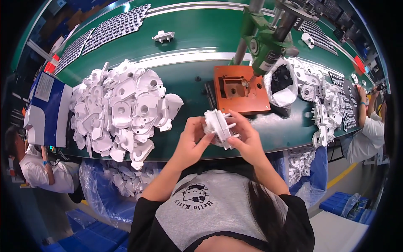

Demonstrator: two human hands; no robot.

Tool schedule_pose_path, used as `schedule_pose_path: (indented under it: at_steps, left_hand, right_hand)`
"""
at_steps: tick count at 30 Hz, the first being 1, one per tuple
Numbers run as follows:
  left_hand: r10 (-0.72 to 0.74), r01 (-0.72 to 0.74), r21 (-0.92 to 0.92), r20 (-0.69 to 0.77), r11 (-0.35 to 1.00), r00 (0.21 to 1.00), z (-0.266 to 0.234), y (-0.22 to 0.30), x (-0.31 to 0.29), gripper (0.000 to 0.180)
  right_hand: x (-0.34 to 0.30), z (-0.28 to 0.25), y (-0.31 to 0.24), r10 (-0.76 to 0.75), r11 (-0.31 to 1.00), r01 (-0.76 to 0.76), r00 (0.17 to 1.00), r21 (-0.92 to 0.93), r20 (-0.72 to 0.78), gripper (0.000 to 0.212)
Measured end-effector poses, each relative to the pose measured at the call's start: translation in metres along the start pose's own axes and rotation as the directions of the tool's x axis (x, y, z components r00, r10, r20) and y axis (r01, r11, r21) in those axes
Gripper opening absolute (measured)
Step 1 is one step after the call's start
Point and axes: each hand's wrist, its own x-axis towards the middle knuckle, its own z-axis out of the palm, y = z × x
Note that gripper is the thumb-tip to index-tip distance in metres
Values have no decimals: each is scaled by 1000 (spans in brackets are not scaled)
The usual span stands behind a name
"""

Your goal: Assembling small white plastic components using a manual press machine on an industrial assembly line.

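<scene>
Between both hands, just over the near edge of the green bench, I hold a white moulded plastic part (219,126) with several pegs sticking out on its right side. My left hand (192,140) grips its left side, the thumb pressed on the front. My right hand (247,138) closes round its right side, thumb low on the front face. Right beyond the part stands an orange press fixture (247,107) with a recessed metal nest. A green bench press (266,52) rises over that fixture.
A big heap of white plastic parts (121,111) lies left, beside a blue-and-white machine box (48,111). Right of the fixture is a bag of black pieces (282,80), then more white parts (329,107). One part (163,37) sits on the green belt. Co-workers sit at both sides.
</scene>
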Motion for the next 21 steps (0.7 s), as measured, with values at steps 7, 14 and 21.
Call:
schedule_pose_path:
  at_steps: [7, 14, 21]
  left_hand:
    - [139, -146, 51, 121, 988, 983, 6, -22, 4, 23]
    - [58, -57, -29, 44, 998, 997, 21, -24, 6, 22]
    - [34, -31, -61, 47, 998, 998, 20, -27, 9, 22]
  right_hand:
    - [-3, 3, -6, -5, 991, 11, 999, 132, -42, 69]
    - [-1, -1, -3, -31, 987, 42, 997, 155, -75, 68]
    - [-4, -2, 16, -51, 998, 52, 998, 34, -42, 78]
